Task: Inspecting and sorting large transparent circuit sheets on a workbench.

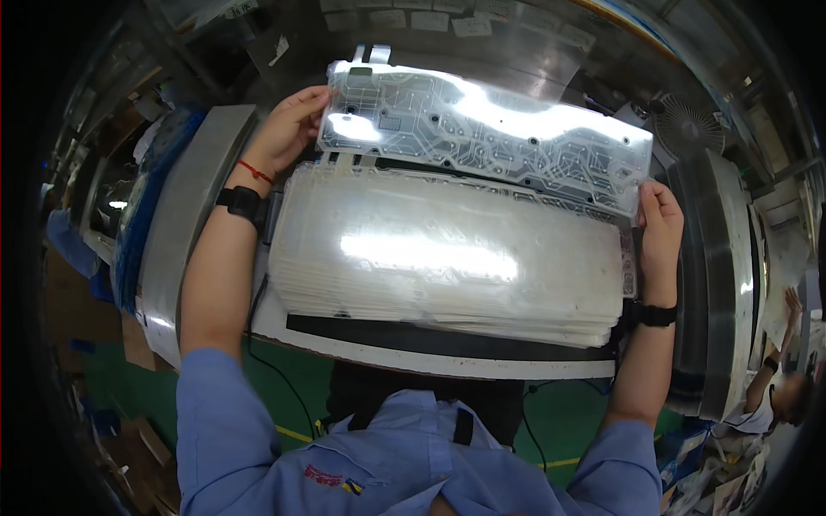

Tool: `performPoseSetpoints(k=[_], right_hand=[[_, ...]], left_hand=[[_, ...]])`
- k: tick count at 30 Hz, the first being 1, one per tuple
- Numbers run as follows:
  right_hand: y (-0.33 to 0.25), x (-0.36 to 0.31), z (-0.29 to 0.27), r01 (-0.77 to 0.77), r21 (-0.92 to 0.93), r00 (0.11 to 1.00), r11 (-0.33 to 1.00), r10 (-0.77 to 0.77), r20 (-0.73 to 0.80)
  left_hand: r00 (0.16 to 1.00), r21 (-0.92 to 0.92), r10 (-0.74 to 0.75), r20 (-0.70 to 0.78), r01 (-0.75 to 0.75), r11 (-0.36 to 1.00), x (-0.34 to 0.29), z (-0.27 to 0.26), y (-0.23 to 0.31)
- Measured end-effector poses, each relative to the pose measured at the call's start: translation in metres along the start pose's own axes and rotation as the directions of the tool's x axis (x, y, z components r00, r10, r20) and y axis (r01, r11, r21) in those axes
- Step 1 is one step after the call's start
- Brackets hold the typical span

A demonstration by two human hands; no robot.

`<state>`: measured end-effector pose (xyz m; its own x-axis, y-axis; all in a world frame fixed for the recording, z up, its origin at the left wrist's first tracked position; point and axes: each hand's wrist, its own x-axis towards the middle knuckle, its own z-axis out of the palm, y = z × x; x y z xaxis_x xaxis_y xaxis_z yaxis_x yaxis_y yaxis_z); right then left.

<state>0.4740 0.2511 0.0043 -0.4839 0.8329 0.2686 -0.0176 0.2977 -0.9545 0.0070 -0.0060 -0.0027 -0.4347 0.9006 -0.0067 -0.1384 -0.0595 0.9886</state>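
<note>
A clear circuit membrane sheet (413, 107), printed with silvery traces and dotted with small holes, is held up tilted between my two hands. My left hand (297, 125) pinches its left edge, near the short tails that stick up at the upper left corner. At the lower right corner, my right hand (659, 211) grips the same sheet between thumb and fingers. Just below it lies a thick stack of similar translucent sheets (430, 219), slightly fanned at the front. Glare washes out parts of both. The raised sheet hides the far edge of the stack.
The stack rests on a dark pad (413, 337) on a white-edged table (482, 370). Metal-grey stacks of panels stand at left (194, 189) and right (718, 258). A fan (686, 125) is at the back right. Another person (779, 391) is at the far right. Cables hang below the table.
</note>
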Motion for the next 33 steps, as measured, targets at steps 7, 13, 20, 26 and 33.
performPoseSetpoints(k=[7, 13, 20, 26, 33], right_hand=[[-0.012, -0.004, 0.007, -0.001, 0.147, 0.994, 0.989, 0.017, -0.109], [-0.012, -0.004, 0.006, 0.056, 0.019, 0.998, 0.998, -0.055, -0.024], [-0.015, -0.003, 0.010, 0.066, 0.041, 0.998, 0.997, -0.067, 0.023], [-0.012, -0.004, 0.006, 0.106, 0.067, 0.994, 0.992, -0.108, 0.025], [-0.017, -0.007, 0.009, 0.124, 0.048, 0.991, 0.991, -0.126, 0.047]], left_hand=[[0.994, -0.146, 0.080, 0.069, -0.069, 0.987, -0.005, -0.003, 0.005], [0.999, -0.002, 0.052, -0.013, -0.052, 0.999, -0.008, 0.010, 0.009], [0.999, 0.097, 0.028, -0.044, -0.024, 0.995, -0.005, 0.004, 0.004], [0.997, 0.115, -0.072, 0.022, 0.069, 0.991, -0.003, 0.007, 0.004], [0.998, 0.026, -0.042, -0.044, 0.043, 0.999, 0.002, 0.004, -0.003]])
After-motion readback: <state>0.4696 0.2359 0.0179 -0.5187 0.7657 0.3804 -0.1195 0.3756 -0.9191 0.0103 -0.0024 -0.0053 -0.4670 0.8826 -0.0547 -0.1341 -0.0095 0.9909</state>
